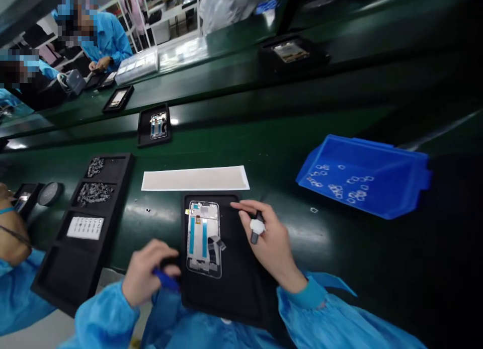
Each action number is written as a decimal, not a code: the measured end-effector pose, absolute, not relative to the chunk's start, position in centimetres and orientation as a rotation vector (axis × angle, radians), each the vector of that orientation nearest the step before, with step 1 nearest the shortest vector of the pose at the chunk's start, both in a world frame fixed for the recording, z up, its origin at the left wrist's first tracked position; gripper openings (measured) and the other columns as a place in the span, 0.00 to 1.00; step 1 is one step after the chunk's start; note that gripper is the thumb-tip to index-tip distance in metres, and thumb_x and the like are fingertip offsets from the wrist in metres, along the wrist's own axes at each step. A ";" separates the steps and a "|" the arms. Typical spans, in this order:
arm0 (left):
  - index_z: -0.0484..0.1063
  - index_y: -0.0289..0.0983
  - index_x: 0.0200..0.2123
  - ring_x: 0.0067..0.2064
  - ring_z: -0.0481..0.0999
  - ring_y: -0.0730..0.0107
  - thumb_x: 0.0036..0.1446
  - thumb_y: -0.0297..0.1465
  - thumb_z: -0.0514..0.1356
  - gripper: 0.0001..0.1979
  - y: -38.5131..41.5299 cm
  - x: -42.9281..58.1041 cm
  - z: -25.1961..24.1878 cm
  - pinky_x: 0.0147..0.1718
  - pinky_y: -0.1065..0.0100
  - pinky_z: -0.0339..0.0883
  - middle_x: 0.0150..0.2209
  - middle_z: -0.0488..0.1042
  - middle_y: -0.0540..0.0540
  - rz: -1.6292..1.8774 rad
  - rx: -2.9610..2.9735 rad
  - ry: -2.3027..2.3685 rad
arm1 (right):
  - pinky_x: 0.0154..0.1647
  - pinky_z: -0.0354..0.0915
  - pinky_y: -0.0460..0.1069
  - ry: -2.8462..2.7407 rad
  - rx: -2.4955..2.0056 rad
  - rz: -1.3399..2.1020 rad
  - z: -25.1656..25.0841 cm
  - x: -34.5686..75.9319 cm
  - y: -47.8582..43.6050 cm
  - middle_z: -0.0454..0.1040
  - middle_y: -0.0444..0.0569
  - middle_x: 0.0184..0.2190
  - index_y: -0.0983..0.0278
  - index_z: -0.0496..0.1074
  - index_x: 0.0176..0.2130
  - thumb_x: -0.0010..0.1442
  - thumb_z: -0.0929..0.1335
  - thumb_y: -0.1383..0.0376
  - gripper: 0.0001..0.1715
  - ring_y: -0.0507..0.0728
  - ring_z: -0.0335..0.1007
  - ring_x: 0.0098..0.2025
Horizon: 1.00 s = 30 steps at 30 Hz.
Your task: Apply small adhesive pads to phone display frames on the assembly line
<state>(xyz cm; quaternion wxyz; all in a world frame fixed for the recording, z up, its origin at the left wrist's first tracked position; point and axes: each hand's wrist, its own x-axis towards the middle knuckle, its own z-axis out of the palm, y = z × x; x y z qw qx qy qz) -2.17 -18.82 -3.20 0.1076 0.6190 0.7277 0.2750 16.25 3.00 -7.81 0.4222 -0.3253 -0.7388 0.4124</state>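
A phone frame [196, 263] with blue strips and a dark ribbon cable lies in a black tray [239, 268] right in front of me. At the tray's left edge, my left hand [145, 273] is closed round a blue tool [166, 280], blurred, its kind unclear. Over the tray's right edge is my right hand [273, 243], thumb and index finger stretched toward the frame. In its curled fingers sits a short dark stick with a white wad [258, 226] round it. Whether the fingertips pinch anything small is not visible.
A blue bin [392, 183] with small clear rings stands right. A long backing strip [194, 179] lies beyond the tray. At left, a compartment tray [113, 213] holds small dark parts and a white card [85, 228]. More phone trays [154, 142] stand farther off; co-workers sit left.
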 end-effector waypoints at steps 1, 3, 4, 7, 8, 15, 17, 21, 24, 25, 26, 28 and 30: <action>0.76 0.40 0.41 0.37 0.78 0.70 0.64 0.39 0.58 0.11 -18.2 -3.9 -3.2 0.36 0.71 0.73 0.36 0.76 0.46 0.885 1.712 2.297 | 0.45 0.70 0.55 -1.946 -0.788 0.986 -7.5 16.2 2.9 0.79 0.52 0.41 0.60 0.70 0.47 0.66 0.65 0.62 0.09 0.60 0.77 0.44; 0.77 0.41 0.41 0.40 0.78 0.66 0.62 0.37 0.59 0.10 -17.1 -7.3 -3.5 0.42 0.67 0.72 0.38 0.76 0.45 0.936 1.486 2.564 | 0.43 0.70 0.55 -2.083 -0.736 0.893 -6.9 16.1 2.7 0.79 0.52 0.41 0.60 0.71 0.46 0.67 0.64 0.62 0.09 0.61 0.76 0.43; 0.78 0.41 0.42 0.42 0.78 0.64 0.60 0.37 0.60 0.10 -16.6 -8.6 -3.8 0.44 0.65 0.72 0.40 0.76 0.45 0.935 1.371 2.639 | 0.42 0.70 0.56 -2.129 -0.713 0.863 -6.4 16.1 2.6 0.79 0.52 0.40 0.60 0.72 0.46 0.67 0.64 0.62 0.09 0.61 0.75 0.43; 0.79 0.42 0.42 0.44 0.77 0.60 0.53 0.37 0.64 0.12 -15.5 -10.6 -4.9 0.48 0.62 0.69 0.41 0.77 0.45 0.959 1.117 2.615 | 0.42 0.70 0.57 -2.205 -0.656 0.860 -5.1 15.6 2.1 0.79 0.52 0.41 0.60 0.71 0.47 0.68 0.64 0.62 0.10 0.62 0.74 0.43; 0.80 0.42 0.40 0.45 0.77 0.60 0.52 0.37 0.65 0.12 -15.3 -10.8 -5.1 0.49 0.62 0.69 0.41 0.77 0.45 0.982 1.063 2.576 | 0.43 0.70 0.57 -2.223 -0.634 0.886 -4.7 15.3 1.9 0.79 0.52 0.42 0.60 0.71 0.48 0.68 0.64 0.62 0.11 0.62 0.74 0.43; 0.79 0.34 0.38 0.22 0.69 0.72 0.51 0.45 0.63 0.20 -15.2 -8.8 -4.6 0.23 0.70 0.65 0.22 0.73 0.49 1.148 0.750 2.318 | 0.44 0.70 0.56 -2.265 -0.484 1.135 -3.1 11.1 -0.1 0.78 0.51 0.43 0.58 0.70 0.50 0.64 0.66 0.71 0.15 0.62 0.76 0.44; 0.78 0.32 0.38 0.16 0.61 0.77 0.50 0.48 0.63 0.24 -15.1 -8.1 -4.2 0.16 0.73 0.55 0.17 0.67 0.52 1.179 0.653 2.218 | 0.43 0.71 0.54 -2.249 -0.461 1.290 -3.1 9.4 -0.8 0.78 0.50 0.43 0.59 0.69 0.49 0.61 0.69 0.73 0.18 0.61 0.76 0.44; 0.79 0.31 0.35 0.15 0.55 0.81 0.44 0.49 0.66 0.26 -14.8 -6.8 -3.9 0.14 0.76 0.44 0.15 0.63 0.54 1.258 0.483 2.050 | 0.43 0.70 0.52 -2.131 -0.469 1.616 -3.3 7.0 -2.3 0.78 0.47 0.41 0.60 0.68 0.47 0.56 0.73 0.74 0.21 0.58 0.77 0.43; 0.79 0.32 0.32 0.18 0.60 0.81 0.40 0.45 0.69 0.22 -14.7 -6.4 -3.9 0.15 0.77 0.46 0.20 0.68 0.51 1.337 0.416 1.980 | 0.42 0.70 0.51 -1.999 -0.516 1.729 -3.4 6.3 -3.0 0.77 0.45 0.36 0.60 0.67 0.45 0.56 0.73 0.72 0.19 0.57 0.77 0.41; 0.79 0.33 0.31 0.19 0.61 0.81 0.39 0.44 0.70 0.21 -14.7 -6.3 -3.9 0.15 0.77 0.47 0.22 0.71 0.49 1.357 0.406 1.961 | 0.42 0.70 0.51 -1.963 -0.522 1.737 -3.5 6.3 -3.1 0.77 0.44 0.35 0.59 0.67 0.45 0.56 0.73 0.71 0.18 0.56 0.77 0.40; 0.79 0.33 0.30 0.19 0.62 0.81 0.39 0.43 0.70 0.19 -14.7 -6.3 -4.0 0.15 0.76 0.48 0.25 0.73 0.48 1.373 0.403 1.945 | 0.42 0.70 0.50 -1.939 -0.524 1.733 -3.5 6.3 -3.2 0.77 0.44 0.35 0.59 0.67 0.45 0.57 0.73 0.70 0.18 0.56 0.77 0.39; 0.79 0.33 0.29 0.20 0.63 0.81 0.40 0.41 0.70 0.17 -14.8 -6.3 -4.2 0.16 0.76 0.50 0.29 0.75 0.46 1.395 0.410 1.922 | 0.41 0.70 0.50 -1.927 -0.522 1.703 -3.7 6.3 -3.4 0.77 0.43 0.34 0.59 0.67 0.45 0.58 0.72 0.69 0.16 0.55 0.77 0.38; 0.79 0.33 0.29 0.20 0.63 0.81 0.41 0.40 0.70 0.16 -14.9 -6.3 -4.3 0.16 0.76 0.50 0.30 0.75 0.45 1.411 0.415 1.906 | 0.41 0.70 0.50 -1.949 -0.516 1.659 -3.9 6.3 -3.4 0.77 0.44 0.34 0.59 0.67 0.45 0.58 0.71 0.69 0.15 0.55 0.77 0.38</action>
